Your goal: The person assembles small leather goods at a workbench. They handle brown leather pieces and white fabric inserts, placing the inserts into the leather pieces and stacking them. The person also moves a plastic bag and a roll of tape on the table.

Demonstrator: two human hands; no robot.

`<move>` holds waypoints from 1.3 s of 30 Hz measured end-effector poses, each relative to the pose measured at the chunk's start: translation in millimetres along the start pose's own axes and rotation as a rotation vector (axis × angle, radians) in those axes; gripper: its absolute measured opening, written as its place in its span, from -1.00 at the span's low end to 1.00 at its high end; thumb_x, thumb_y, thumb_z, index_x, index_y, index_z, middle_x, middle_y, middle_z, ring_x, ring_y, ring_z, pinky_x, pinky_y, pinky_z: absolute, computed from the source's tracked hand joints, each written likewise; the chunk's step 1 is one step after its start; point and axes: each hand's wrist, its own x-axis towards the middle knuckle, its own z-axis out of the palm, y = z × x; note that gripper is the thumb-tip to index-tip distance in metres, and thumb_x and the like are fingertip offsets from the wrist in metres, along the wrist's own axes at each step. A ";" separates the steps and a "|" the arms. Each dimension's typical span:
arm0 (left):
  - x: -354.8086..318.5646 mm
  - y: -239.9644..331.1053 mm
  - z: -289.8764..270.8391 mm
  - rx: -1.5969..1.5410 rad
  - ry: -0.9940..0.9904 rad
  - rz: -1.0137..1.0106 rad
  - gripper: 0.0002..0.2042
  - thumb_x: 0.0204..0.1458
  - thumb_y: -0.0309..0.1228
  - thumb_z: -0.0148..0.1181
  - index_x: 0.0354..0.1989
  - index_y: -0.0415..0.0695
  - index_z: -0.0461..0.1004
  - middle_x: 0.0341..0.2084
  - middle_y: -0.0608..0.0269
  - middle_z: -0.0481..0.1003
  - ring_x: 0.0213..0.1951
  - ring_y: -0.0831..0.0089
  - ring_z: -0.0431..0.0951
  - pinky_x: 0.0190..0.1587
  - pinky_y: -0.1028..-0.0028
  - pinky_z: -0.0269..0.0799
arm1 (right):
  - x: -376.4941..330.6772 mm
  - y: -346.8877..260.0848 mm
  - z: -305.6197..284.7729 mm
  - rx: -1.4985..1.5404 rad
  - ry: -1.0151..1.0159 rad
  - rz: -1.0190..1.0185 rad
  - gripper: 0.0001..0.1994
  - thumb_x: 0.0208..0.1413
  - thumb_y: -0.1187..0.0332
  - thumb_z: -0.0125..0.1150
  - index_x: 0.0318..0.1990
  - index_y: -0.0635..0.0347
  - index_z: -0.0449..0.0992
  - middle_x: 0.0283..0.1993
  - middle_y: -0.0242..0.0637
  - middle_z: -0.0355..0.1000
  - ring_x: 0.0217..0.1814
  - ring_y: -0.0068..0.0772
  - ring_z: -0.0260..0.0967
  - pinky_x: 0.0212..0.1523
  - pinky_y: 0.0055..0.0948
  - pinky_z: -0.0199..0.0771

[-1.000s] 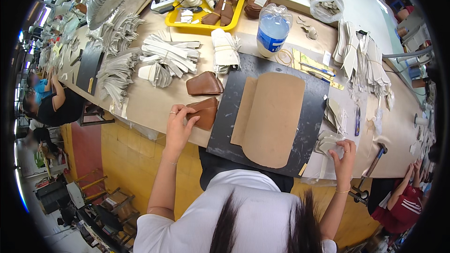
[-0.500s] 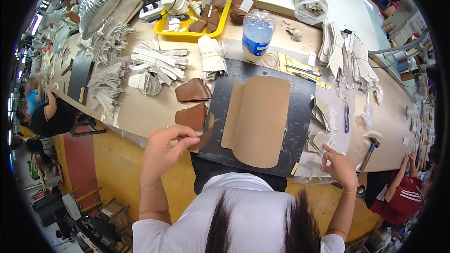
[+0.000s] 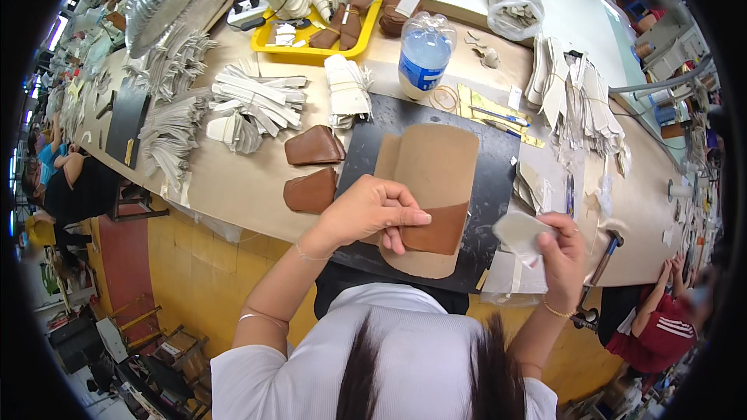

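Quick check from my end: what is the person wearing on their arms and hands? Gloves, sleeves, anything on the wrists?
No gloves: both hands are bare. The left hand has a thin bracelet at the wrist and a second thin light-coloured bangle further up the forearm. The right hand has a thin gold-coloured bracelet at the wrist. A white ribbed short-sleeved top covers the shoulders; the forearms are uncovered.

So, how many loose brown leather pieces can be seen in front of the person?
3. One in the left hand, over the tan board; two lie on the table left of the black mat. More sit in the yellow tray.
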 end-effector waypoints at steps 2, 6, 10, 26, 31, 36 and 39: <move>0.4 -4.2 -2.9 -0.026 -0.023 -0.002 -0.75 0.13 -0.32 0.22 -0.40 -0.30 0.49 -0.64 0.22 0.51 -0.63 0.41 0.60 -0.65 0.62 0.42 | 9.1 3.0 13.7 -0.041 -0.097 0.017 -0.75 0.06 0.43 0.31 -0.12 0.34 0.50 -0.23 -0.30 0.46 -0.46 -0.67 0.38 -0.54 -0.71 0.42; -2.4 -9.7 -8.2 -0.119 0.009 0.012 -0.52 0.19 -0.07 0.09 -0.35 -0.39 0.48 -0.62 0.13 0.51 -0.62 0.40 0.60 -0.64 0.61 0.46 | 26.8 -14.0 54.9 0.051 -0.226 0.201 -0.77 0.03 0.47 0.34 -0.16 0.34 0.51 -0.24 -0.31 0.46 -0.42 -0.71 0.39 -0.52 -0.72 0.44; 0.6 -9.2 -8.7 -0.113 -0.020 0.008 -0.43 0.21 0.03 0.00 -0.35 -0.42 0.47 -0.58 0.05 0.53 -0.61 0.37 0.61 -0.63 0.60 0.47 | 40.6 -18.5 60.7 -0.025 -0.365 0.288 -0.77 0.02 0.46 0.36 -0.18 0.33 0.51 -0.26 -0.34 0.48 -0.42 -0.75 0.39 -0.53 -0.73 0.43; -4.7 -5.0 -6.0 -0.092 0.000 0.009 -0.43 0.18 0.04 0.05 -0.35 -0.41 0.47 -0.57 0.05 0.55 -0.60 0.42 0.61 -0.60 0.65 0.44 | 45.0 -10.7 75.3 -0.046 -0.390 0.277 -0.78 0.01 0.45 0.38 -0.19 0.30 0.52 -0.28 -0.44 0.48 -0.28 -0.74 0.36 -0.26 -0.67 0.40; -5.3 -5.3 -4.9 -0.110 0.010 -0.007 -0.43 0.16 0.04 0.08 -0.35 -0.41 0.48 -0.57 0.06 0.54 -0.59 0.42 0.61 -0.61 0.65 0.44 | 47.7 -13.1 76.9 -0.048 -0.397 0.300 -0.78 0.01 0.45 0.38 -0.19 0.31 0.52 -0.27 -0.43 0.48 -0.28 -0.74 0.37 -0.27 -0.68 0.42; -6.7 -3.2 -5.0 -0.089 0.007 -0.016 -0.45 0.18 0.02 0.05 -0.35 -0.40 0.49 -0.58 0.06 0.55 -0.59 0.41 0.62 -0.61 0.64 0.43 | 48.6 -11.5 77.6 -0.067 -0.395 0.299 -0.77 0.00 0.46 0.38 -0.19 0.31 0.52 -0.27 -0.43 0.48 -0.28 -0.74 0.37 -0.27 -0.68 0.43; -7.5 -2.1 -3.6 -0.055 0.025 -0.022 -0.50 0.26 -0.06 -0.05 -0.36 -0.36 0.50 -0.60 0.06 0.56 -0.60 0.41 0.61 -0.62 0.62 0.39 | 49.0 -11.4 78.4 -0.070 -0.396 0.302 -0.77 0.00 0.47 0.38 -0.19 0.32 0.52 -0.27 -0.43 0.48 -0.29 -0.74 0.37 -0.27 -0.68 0.43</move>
